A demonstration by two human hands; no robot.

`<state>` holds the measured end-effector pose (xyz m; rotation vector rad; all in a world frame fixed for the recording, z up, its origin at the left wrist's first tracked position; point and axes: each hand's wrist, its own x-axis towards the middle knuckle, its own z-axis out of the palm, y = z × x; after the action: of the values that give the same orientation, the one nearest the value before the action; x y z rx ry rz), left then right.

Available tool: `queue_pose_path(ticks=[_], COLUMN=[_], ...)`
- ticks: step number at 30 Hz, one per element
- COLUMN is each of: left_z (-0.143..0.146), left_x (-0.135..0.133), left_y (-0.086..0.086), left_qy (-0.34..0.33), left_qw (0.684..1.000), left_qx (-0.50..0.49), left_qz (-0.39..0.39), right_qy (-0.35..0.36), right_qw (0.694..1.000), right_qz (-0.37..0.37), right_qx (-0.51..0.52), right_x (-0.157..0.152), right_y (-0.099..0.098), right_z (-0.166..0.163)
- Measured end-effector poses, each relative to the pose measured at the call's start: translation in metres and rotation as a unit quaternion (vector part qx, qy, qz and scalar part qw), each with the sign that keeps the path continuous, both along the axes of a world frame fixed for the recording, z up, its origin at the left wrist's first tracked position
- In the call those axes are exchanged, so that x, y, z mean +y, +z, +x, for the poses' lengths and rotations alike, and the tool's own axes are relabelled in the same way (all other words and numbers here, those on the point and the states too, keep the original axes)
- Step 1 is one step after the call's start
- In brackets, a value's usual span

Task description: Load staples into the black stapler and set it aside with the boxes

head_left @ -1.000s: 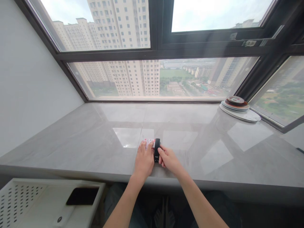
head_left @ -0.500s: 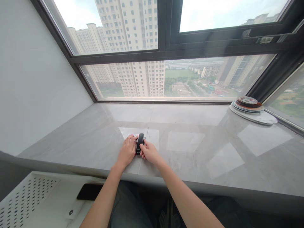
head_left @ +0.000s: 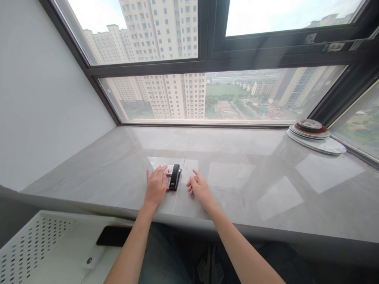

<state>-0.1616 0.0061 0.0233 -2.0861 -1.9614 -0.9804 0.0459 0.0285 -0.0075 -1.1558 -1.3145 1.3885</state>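
A black stapler point(head_left: 176, 177) lies on the grey stone sill point(head_left: 237, 173), its jaw over a small red and white printed paper point(head_left: 169, 170). My left hand point(head_left: 156, 187) rests flat on the near part of that paper, fingers stretched out beside the stapler. My right hand point(head_left: 199, 186) lies on the sill a little to the right of the stapler, fingers loosely spread, holding nothing and apart from it.
A stack of round plates point(head_left: 314, 133) sits at the sill's far right corner by the window. Below left stands a white perforated crate point(head_left: 41, 248) with a black phone point(head_left: 114, 236) on it. A white wall bounds the left side.
My right hand has let go of the stapler and moved off to the right. The printed paper now shows under the stapler. My left hand stays on the paper.
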Motion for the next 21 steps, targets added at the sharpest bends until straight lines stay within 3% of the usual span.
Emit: queue_pose_path(ticks=[2, 4, 6, 8, 9, 11, 14, 17, 21], left_z=[0.012, 0.038, 0.076, 0.117, 0.135, 0.162, 0.176, 0.173, 0.169], left_x=[-0.011, -0.022, -0.03, -0.034, -0.034, -0.032, -0.03, -0.03, -0.031], left_y=[0.007, 0.011, 0.009, 0.002, -0.003, -0.013, -0.026, -0.03, -0.029], left_qy=[0.035, 0.026, -0.064, -0.163, -0.182, -0.179, -0.155, -0.154, -0.157], left_qw=[0.997, 0.995, 0.996, 0.986, 0.981, 0.978, 0.98, 0.979, 0.979], left_qx=[-0.038, -0.066, -0.049, 0.001, 0.022, 0.052, 0.072, 0.075, 0.075], left_qz=[0.053, 0.076, 0.031, -0.042, -0.066, -0.093, -0.105, -0.106, -0.107], right_qy=[-0.069, -0.111, -0.119, -0.105, -0.093, -0.071, -0.062, -0.066, -0.066], right_qw=[0.995, 0.979, 0.954, 0.912, 0.886, 0.83, 0.77, 0.751, 0.751], right_qz=[0.059, 0.113, 0.153, 0.199, 0.215, 0.227, 0.216, 0.207, 0.199], right_qx=[-0.051, -0.132, -0.229, -0.342, -0.401, -0.505, -0.597, -0.624, -0.626], right_x=[-0.006, -0.014, -0.023, -0.033, -0.039, -0.049, -0.061, -0.066, -0.065], right_y=[0.001, 0.002, 0.002, 0.0, -0.001, -0.006, -0.012, -0.013, -0.01], right_z=[0.041, 0.087, 0.127, 0.156, 0.165, 0.172, 0.168, 0.161, 0.161])
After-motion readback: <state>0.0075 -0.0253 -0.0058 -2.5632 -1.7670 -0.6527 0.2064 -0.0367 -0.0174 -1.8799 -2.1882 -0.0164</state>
